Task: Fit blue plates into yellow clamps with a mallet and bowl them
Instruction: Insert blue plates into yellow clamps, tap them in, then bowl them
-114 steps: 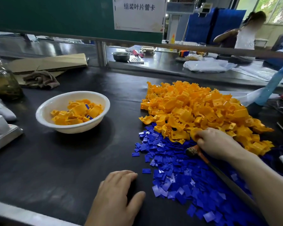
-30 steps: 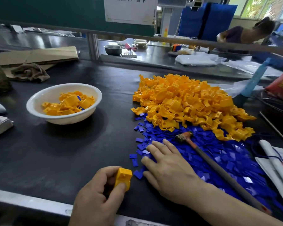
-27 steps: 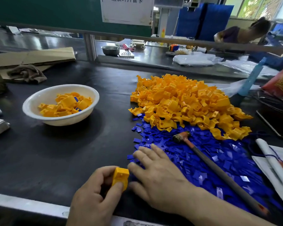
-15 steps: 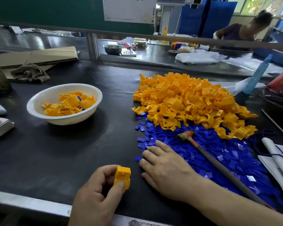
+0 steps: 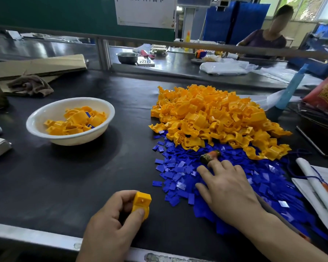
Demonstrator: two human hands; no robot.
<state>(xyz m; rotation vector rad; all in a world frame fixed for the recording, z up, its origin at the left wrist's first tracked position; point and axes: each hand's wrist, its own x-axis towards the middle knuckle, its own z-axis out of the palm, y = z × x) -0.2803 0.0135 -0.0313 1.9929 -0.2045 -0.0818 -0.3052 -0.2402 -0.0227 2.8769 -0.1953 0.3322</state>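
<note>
L hand point(image 5: 110, 229) pinching yellow clamp point(image 5: 141, 204); R hand point(image 5: 229, 188) open, flat on blue plates point(image 5: 180, 173)

- The left hand point(image 5: 110, 229) is bare: no glove, no ring, nothing on the wrist as far as the picture shows it.
- Its thumbnail is cut short and has no polish.
- The right hand point(image 5: 228, 190) is bare too, without glove or ring.
- The right forearm point(image 5: 284, 241), on the side of that hand away from the white bowl point(image 5: 45, 118), is uncovered up to the picture's edge; no sleeve and no watch are visible.
</note>
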